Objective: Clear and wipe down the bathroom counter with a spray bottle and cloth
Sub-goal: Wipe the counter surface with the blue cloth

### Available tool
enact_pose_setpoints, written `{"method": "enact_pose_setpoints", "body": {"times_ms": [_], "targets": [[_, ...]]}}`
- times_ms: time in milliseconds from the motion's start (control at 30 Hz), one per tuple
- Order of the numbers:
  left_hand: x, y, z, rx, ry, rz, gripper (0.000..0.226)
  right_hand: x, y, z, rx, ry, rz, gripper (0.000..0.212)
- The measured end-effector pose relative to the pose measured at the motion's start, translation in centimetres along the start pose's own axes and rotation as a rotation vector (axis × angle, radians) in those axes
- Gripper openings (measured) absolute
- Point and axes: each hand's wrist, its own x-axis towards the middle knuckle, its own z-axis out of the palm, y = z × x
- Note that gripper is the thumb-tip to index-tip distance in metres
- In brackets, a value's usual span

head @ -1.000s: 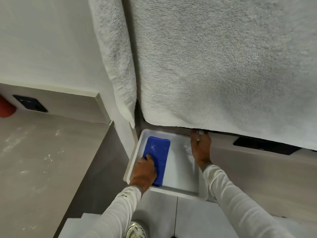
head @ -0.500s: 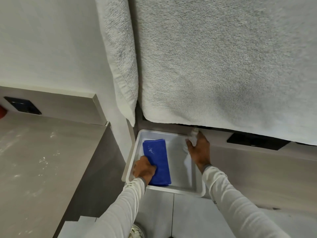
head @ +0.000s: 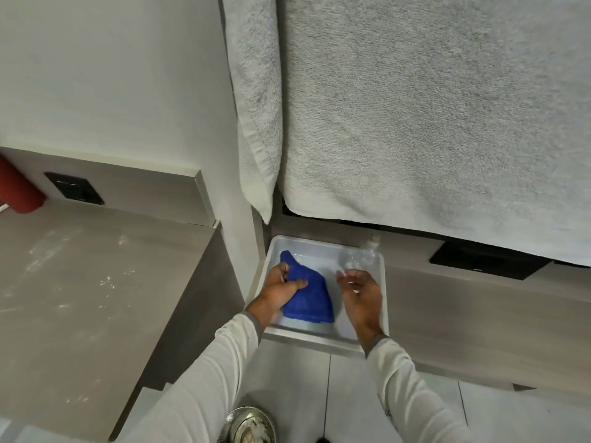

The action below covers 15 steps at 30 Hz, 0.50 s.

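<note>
A white tray (head: 319, 337) sits on the floor below a hanging towel. In it my left hand (head: 281, 292) grips a blue cloth (head: 308, 302), bunched and lifted at its far end. A clear spray bottle (head: 358, 257) lies in the tray's far right corner, with its nozzle pointing away under the towel's hem. My right hand (head: 363, 295) is cupped at the bottle's near end, fingers curled and a little apart. The bottle is transparent, so I cannot tell whether the hand grips it. The grey counter (head: 80, 282) lies to the left with white smears on it.
Two large grey towels (head: 431, 123) hang right in front and hide the wall above the tray. A red object (head: 16, 187) and a black wall socket (head: 73, 188) are at the counter's back. A metal bin (head: 251, 425) stands on the tiled floor by my arms.
My left hand went from resting flat on the folded cloth to gripping and bunching it. My right hand drew back from the bottle's top to its near end.
</note>
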Motion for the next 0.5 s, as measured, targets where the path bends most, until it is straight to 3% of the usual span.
{"method": "enact_pose_setpoints", "body": {"times_ms": [100, 233, 333, 500], "targets": [[-1.9, 1.2, -1.8, -0.207, -0.061, 0.111, 0.027, -1.3, -2.6, 1.8, 0.276, -0.324, 0.273, 0.045], [-5.4, 2.0, -5.4, -0.314, -0.112, 0.226, 0.039, -3.9, -5.5, 5.2, 0.855, -0.851, 0.567, 0.071], [-8.1, 1.0, -9.5, -0.181, 0.012, 0.303, 0.042, -6.4, -6.3, 8.7, 0.838, -0.961, 0.65, 0.072], [-12.4, -4.0, -17.5, 0.381, 0.526, 0.359, 0.034, -11.4, -4.4, 15.3, 0.613, -0.911, 0.671, 0.05]]}}
